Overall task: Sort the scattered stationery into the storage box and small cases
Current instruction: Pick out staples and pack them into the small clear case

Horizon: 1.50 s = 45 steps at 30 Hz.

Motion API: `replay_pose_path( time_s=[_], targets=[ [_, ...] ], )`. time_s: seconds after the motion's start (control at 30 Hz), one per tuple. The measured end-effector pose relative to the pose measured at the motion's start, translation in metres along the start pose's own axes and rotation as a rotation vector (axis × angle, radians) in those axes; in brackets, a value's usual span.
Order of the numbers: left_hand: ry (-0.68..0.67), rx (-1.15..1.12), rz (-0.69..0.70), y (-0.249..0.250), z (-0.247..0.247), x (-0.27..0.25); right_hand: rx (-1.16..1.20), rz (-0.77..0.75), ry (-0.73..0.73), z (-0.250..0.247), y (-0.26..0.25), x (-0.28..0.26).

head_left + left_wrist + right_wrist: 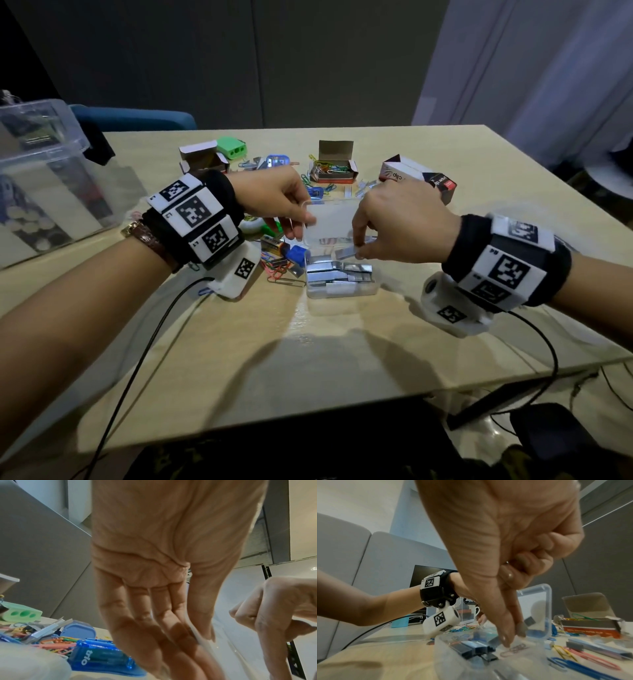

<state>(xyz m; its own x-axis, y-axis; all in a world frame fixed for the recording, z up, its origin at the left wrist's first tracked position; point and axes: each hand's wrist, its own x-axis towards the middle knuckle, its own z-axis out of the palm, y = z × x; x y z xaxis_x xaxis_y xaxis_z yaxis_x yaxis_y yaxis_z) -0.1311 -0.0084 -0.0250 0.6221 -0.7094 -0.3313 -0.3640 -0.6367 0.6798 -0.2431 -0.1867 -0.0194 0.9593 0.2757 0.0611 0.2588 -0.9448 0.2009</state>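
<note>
A small clear case (340, 286) stands open in the middle of the table, with several silver staple strips (337, 272) lying in it. Its lid (330, 222) stands upright. My left hand (301, 219) pinches the lid's left edge between thumb and fingers, and the left wrist view shows the lid edge (202, 639) in that pinch. My right hand (358, 248) is over the case and pinches a staple strip (346, 253) in its thumb and index finger. In the right wrist view those fingertips (519, 628) point down into the case (453, 654).
A large clear storage box (44, 171) stands at the far left. Behind the case are a cardboard box of coloured paper clips (334, 168), a green sharpener (232, 147) and red-and-white boxes (418, 178). Loose paper clips (277, 267) and a blue tape dispenser (101, 657) lie left of it.
</note>
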Motion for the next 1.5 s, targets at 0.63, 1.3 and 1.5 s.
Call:
replay_pose_path(
  time_s=[0.63, 1.3, 1.5],
  targets=[
    [-0.013, 0.022, 0.008, -0.001, 0.001, 0.005, -0.018, 0.035, -0.019, 0.007, -0.012, -0.013],
    [-0.057, 0.028, 0.025, -0.004, -0.004, 0.007, -0.152, 0.034, -0.056, 0.011, -0.011, -0.004],
    [-0.059, 0.033, 0.020, -0.004, -0.005, 0.007, -0.186, 0.038, -0.027, 0.011, -0.010, -0.002]
  ],
)
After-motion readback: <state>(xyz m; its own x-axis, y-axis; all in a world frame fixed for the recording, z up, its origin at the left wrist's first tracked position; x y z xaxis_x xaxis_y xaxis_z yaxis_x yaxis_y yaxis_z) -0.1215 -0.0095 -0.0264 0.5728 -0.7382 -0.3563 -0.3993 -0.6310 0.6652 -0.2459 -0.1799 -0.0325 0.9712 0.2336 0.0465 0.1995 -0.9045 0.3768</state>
